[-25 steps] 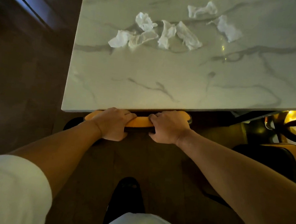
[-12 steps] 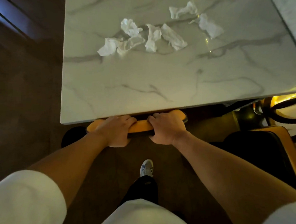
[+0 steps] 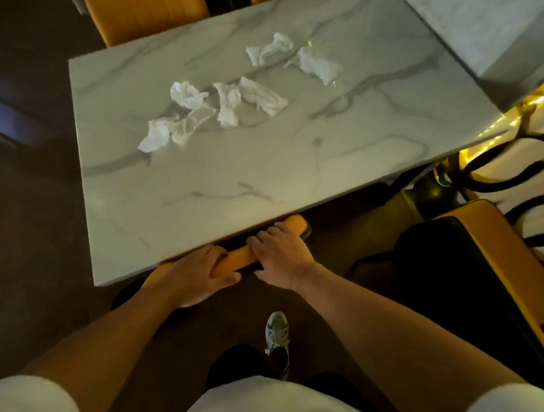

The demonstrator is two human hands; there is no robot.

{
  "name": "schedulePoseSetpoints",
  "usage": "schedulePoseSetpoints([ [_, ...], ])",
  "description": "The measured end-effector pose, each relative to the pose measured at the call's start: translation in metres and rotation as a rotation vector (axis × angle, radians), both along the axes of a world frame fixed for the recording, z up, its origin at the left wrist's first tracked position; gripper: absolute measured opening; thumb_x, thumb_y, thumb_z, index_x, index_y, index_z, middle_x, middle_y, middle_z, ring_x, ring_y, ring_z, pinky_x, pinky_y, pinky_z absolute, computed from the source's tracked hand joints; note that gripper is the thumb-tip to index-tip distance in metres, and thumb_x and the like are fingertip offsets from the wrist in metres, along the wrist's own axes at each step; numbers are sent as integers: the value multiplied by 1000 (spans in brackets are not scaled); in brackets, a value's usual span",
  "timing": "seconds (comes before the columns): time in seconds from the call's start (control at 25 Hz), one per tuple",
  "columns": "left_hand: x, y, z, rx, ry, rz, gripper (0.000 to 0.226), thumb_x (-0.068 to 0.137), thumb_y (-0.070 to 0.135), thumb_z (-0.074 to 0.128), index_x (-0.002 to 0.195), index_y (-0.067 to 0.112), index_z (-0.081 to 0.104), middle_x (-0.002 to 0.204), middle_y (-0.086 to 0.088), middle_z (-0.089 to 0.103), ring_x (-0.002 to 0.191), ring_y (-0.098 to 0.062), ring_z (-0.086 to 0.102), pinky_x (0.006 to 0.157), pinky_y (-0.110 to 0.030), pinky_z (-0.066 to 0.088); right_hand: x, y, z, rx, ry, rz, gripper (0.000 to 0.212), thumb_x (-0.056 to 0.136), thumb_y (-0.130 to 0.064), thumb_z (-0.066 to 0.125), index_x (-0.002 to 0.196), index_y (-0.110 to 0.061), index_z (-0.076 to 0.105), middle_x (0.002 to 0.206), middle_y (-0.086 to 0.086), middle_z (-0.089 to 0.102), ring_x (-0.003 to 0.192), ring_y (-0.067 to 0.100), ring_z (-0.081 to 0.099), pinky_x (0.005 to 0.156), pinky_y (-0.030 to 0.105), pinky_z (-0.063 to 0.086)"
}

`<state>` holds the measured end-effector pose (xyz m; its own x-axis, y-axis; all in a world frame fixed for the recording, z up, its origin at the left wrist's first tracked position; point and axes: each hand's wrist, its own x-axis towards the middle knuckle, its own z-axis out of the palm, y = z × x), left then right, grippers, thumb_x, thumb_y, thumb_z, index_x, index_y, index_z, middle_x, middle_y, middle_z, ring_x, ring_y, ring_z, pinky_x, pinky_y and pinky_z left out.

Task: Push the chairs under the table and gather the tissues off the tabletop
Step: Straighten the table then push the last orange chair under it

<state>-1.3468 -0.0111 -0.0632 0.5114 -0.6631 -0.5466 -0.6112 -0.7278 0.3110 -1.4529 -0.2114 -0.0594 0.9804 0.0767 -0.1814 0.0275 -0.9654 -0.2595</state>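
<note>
A white marble table (image 3: 234, 178) fills the middle of the view. Several crumpled white tissues (image 3: 226, 104) lie scattered on its far half. At the near edge only the orange top of a chair back (image 3: 238, 259) shows; its seat is hidden under the table. My left hand (image 3: 193, 274) and my right hand (image 3: 280, 254) both grip that chair back, side by side. A second chair (image 3: 470, 281) with a black seat and orange rim stands out from the table at the right.
Two more orange chair backs (image 3: 142, 7) stand at the table's far side. A neighbouring marble table (image 3: 485, 31) is at the top right. String lights and a dark curved frame (image 3: 523, 132) sit to the right. My shoe (image 3: 277, 330) is on the dark floor.
The view has pulled back and tilted, bringing the far chairs and the whole tabletop into sight. Both hands keep their hold on the chair back at the table's edge.
</note>
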Motion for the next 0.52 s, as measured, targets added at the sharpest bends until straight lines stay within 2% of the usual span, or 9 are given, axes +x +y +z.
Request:
schedulePoseSetpoints([
  [0.12,9,-32,9,-35,93,95,101,67,101,25,136,31,47,119,9,58,94,-7,58,82,-34,49,-16,-27,-3,86,-33,-72,65,82,-39,77,139,-18,54,138,7,58,134,28,47,121,49,25],
  [0.28,-23,-147,18,-255,56,70,80,84,84,41,140,26,44,140,2,46,116,-13,50,94,-35,44,-93,-90,0,145,-50,-414,67,92,-32,65,152,-17,38,156,11,40,146,28,31,123,43,21],
  [0.4,-84,-252,26,-401,-81,-280,67,91,52,62,146,20,38,149,-4,37,134,-22,41,110,-41,40,-155,-146,13,60,-87,-642,66,91,-27,66,151,-16,41,158,11,38,148,27,27,124,46,20],
  [0.52,-162,-341,40,-389,-120,-634,80,89,36,68,156,20,27,162,-7,22,150,-27,18,123,-44,16,-234,-203,33,-34,-180,-901,67,87,-26,68,148,-14,44,156,13,38,147,31,27,124,48,18],
])
